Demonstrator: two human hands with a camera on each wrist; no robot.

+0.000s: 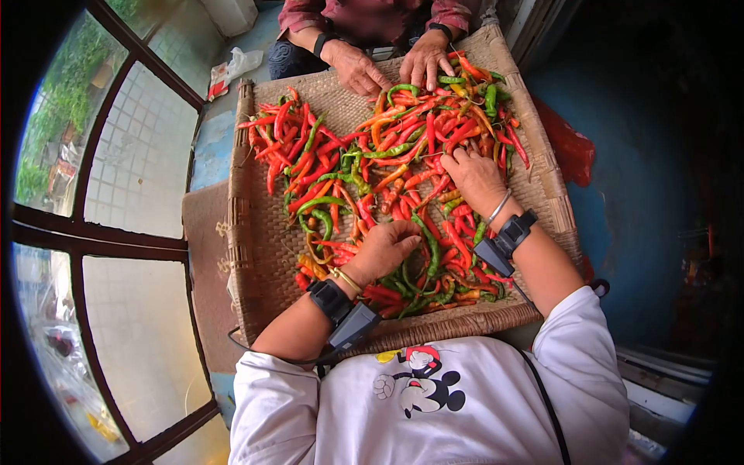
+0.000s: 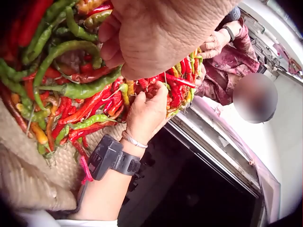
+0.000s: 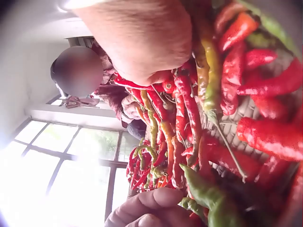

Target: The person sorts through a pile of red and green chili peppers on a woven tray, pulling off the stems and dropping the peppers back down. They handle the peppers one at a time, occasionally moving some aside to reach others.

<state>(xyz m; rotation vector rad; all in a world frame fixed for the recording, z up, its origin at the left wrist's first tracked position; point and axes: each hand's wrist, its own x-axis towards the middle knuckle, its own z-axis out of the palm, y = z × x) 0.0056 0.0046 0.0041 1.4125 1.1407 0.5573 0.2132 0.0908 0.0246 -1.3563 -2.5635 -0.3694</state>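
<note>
Red, green and orange chili peppers [image 1: 422,132] lie heaped on a large woven tray [image 1: 240,174]. My left hand [image 1: 384,252] hovers low over the near part of the heap, fingers bent. A long green chili pepper [image 1: 427,246] runs right by its fingertips; I cannot tell whether they pinch it. In the right wrist view, the left hand's fingers [image 3: 154,203] show beside a green chili [image 3: 208,194]. My right hand [image 1: 474,180] reaches into the right side of the heap, its fingertips among red chilies [image 2: 177,87] and partly hidden.
Across the tray sits another person in a patterned red top [image 1: 372,19], both hands [image 1: 358,68] at the far edge of the heap. Framed windows [image 1: 136,147] stand at the left. A white plastic bag [image 1: 242,63] lies at the back left, a red bag [image 1: 570,143] right of the tray.
</note>
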